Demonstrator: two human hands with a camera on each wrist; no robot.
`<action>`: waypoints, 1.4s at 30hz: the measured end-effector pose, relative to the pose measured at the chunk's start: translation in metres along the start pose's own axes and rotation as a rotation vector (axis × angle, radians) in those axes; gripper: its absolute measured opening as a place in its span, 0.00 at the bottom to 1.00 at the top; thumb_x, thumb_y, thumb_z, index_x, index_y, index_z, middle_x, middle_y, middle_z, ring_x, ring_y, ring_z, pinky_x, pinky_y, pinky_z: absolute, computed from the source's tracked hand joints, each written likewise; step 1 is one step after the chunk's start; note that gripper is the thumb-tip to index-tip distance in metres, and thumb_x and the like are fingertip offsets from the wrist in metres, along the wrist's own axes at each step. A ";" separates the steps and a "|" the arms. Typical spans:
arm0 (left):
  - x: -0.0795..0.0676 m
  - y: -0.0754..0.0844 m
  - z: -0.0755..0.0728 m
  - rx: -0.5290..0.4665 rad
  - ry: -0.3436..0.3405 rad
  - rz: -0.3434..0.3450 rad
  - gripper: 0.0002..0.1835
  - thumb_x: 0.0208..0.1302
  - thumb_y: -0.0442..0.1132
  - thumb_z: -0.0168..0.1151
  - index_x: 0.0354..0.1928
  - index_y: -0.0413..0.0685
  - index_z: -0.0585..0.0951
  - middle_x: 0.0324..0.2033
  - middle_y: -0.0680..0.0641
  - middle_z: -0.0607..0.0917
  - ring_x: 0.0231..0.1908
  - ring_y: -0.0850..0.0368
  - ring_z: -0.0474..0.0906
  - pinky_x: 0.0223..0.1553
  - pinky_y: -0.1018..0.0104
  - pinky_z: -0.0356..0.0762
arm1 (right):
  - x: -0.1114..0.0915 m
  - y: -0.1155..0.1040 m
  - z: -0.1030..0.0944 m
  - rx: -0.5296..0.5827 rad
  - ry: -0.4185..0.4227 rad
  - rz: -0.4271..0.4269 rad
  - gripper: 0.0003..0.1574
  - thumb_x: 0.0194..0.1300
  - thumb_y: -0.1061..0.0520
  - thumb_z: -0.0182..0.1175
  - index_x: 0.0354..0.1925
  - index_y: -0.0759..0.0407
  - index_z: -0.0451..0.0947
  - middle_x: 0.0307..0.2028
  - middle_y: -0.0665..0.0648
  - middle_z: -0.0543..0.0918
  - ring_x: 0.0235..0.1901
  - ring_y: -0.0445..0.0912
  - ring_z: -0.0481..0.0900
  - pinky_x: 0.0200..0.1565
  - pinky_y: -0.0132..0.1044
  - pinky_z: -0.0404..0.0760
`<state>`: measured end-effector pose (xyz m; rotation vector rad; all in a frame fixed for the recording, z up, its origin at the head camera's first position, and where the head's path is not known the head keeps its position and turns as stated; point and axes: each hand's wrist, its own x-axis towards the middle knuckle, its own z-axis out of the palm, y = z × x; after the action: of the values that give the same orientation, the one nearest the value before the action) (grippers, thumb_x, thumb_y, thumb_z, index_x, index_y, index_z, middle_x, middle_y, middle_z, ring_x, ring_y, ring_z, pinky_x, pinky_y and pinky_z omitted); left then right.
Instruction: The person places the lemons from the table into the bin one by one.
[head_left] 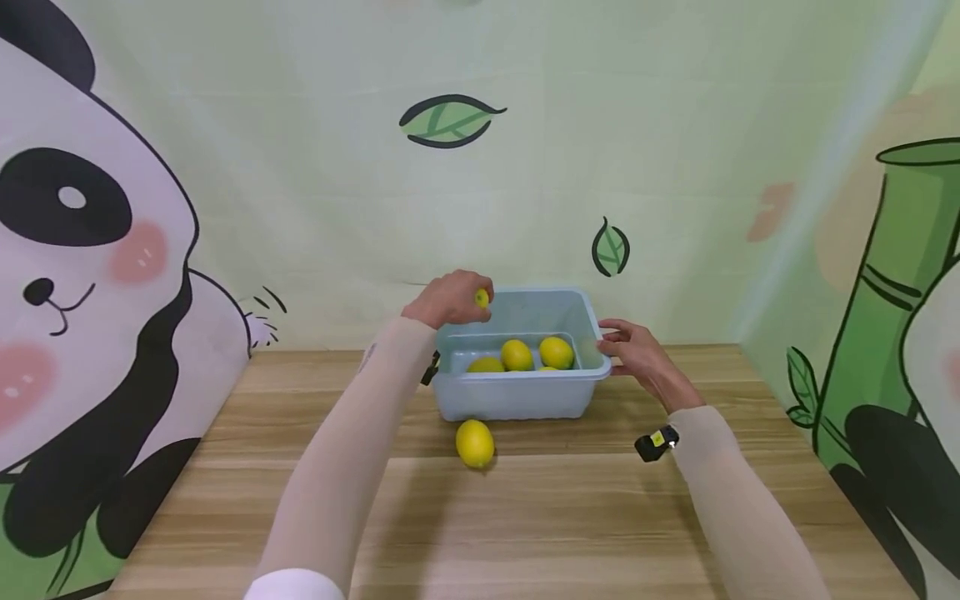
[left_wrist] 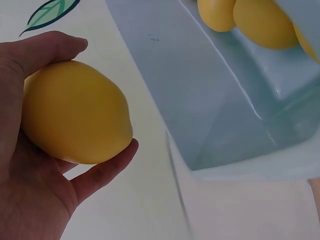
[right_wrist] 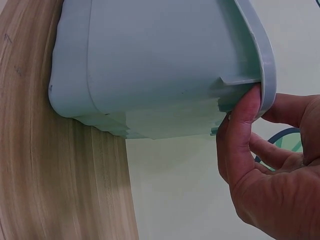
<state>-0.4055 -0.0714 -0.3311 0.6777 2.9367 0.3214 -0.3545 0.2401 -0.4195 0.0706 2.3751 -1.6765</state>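
My left hand (head_left: 455,298) grips a yellow lemon (left_wrist: 77,112) between thumb and fingers, above the left rim of a light blue plastic bin (head_left: 517,398). Inside the bin lie several lemons (head_left: 517,355), gathered toward its middle and right side. With its fingers curled over the rim, my right hand (head_left: 637,354) holds the bin's right end; the right wrist view shows the fingers (right_wrist: 242,135) under the lip. Another lemon (head_left: 475,443) lies on the table just in front of the bin.
The bin stands on a wood-grain table (head_left: 600,500) near its back edge. Behind it hangs a pale green backdrop (head_left: 337,208) printed with leaves, pandas and bamboo. Both forearms reach across the table from the front.
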 end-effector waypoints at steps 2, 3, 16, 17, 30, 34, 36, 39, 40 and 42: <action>0.001 -0.002 0.001 -0.010 -0.023 -0.016 0.17 0.61 0.48 0.62 0.52 0.56 0.79 0.53 0.50 0.80 0.45 0.51 0.74 0.45 0.57 0.78 | 0.000 -0.001 0.001 0.004 0.000 0.007 0.34 0.73 0.57 0.53 0.73 0.55 0.58 0.65 0.67 0.68 0.59 0.62 0.72 0.44 0.36 0.86; 0.002 -0.003 0.001 -0.014 -0.034 -0.023 0.17 0.61 0.48 0.62 0.52 0.56 0.79 0.53 0.50 0.80 0.45 0.51 0.74 0.44 0.58 0.78 | 0.000 -0.001 0.002 0.004 0.000 0.011 0.34 0.73 0.57 0.53 0.73 0.55 0.58 0.65 0.67 0.68 0.59 0.62 0.72 0.44 0.36 0.86; 0.012 -0.013 0.007 -0.068 -0.124 -0.085 0.17 0.61 0.49 0.63 0.52 0.57 0.79 0.57 0.49 0.77 0.50 0.50 0.72 0.51 0.53 0.77 | -0.001 -0.001 0.003 -0.008 0.001 -0.002 0.34 0.73 0.57 0.52 0.74 0.54 0.57 0.65 0.67 0.69 0.60 0.62 0.72 0.45 0.36 0.86; 0.012 -0.013 0.008 -0.072 -0.128 -0.088 0.17 0.61 0.48 0.63 0.52 0.57 0.79 0.57 0.49 0.77 0.50 0.50 0.72 0.51 0.53 0.77 | -0.001 -0.001 0.003 -0.007 0.001 -0.003 0.34 0.73 0.57 0.52 0.74 0.54 0.57 0.65 0.67 0.69 0.60 0.62 0.72 0.45 0.36 0.86; 0.013 -0.018 0.013 -0.083 -0.165 -0.100 0.16 0.61 0.46 0.62 0.51 0.55 0.79 0.56 0.47 0.79 0.49 0.50 0.74 0.51 0.55 0.77 | -0.001 -0.001 0.005 0.006 -0.003 -0.006 0.34 0.73 0.57 0.52 0.74 0.55 0.57 0.65 0.67 0.69 0.60 0.62 0.72 0.44 0.37 0.86; 0.011 -0.018 0.012 -0.082 -0.155 -0.097 0.16 0.62 0.47 0.62 0.52 0.56 0.78 0.57 0.47 0.78 0.51 0.50 0.74 0.53 0.53 0.77 | -0.001 -0.002 0.006 0.002 -0.004 -0.003 0.34 0.73 0.57 0.52 0.74 0.55 0.57 0.65 0.67 0.69 0.60 0.62 0.72 0.44 0.36 0.86; 0.010 -0.017 0.012 -0.066 -0.147 -0.089 0.17 0.63 0.48 0.61 0.54 0.57 0.78 0.58 0.47 0.78 0.52 0.50 0.74 0.54 0.53 0.77 | 0.000 -0.003 0.006 -0.002 -0.004 -0.004 0.35 0.73 0.57 0.52 0.74 0.55 0.57 0.65 0.67 0.69 0.59 0.61 0.73 0.44 0.36 0.86; 0.006 -0.014 0.010 -0.038 -0.125 -0.070 0.18 0.64 0.48 0.60 0.55 0.57 0.77 0.59 0.47 0.77 0.53 0.50 0.74 0.55 0.52 0.77 | 0.001 -0.003 0.006 -0.002 -0.004 0.001 0.34 0.73 0.57 0.52 0.74 0.55 0.57 0.65 0.67 0.69 0.59 0.61 0.72 0.44 0.36 0.86; 0.005 -0.013 0.010 -0.028 -0.118 -0.061 0.18 0.64 0.49 0.60 0.55 0.57 0.76 0.60 0.47 0.77 0.53 0.50 0.74 0.55 0.52 0.77 | 0.001 -0.003 0.006 -0.003 -0.004 0.002 0.34 0.73 0.57 0.52 0.74 0.55 0.57 0.65 0.67 0.68 0.60 0.61 0.72 0.44 0.36 0.86; 0.002 -0.011 0.009 -0.017 -0.097 -0.044 0.19 0.64 0.48 0.61 0.56 0.56 0.76 0.60 0.46 0.77 0.54 0.49 0.74 0.56 0.52 0.77 | 0.002 -0.002 0.006 -0.004 -0.004 0.004 0.34 0.73 0.57 0.52 0.74 0.55 0.57 0.65 0.67 0.68 0.60 0.62 0.71 0.44 0.36 0.86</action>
<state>-0.4104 -0.0791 -0.3424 0.6076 2.8489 0.3001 -0.3558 0.2331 -0.4197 0.0712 2.3736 -1.6682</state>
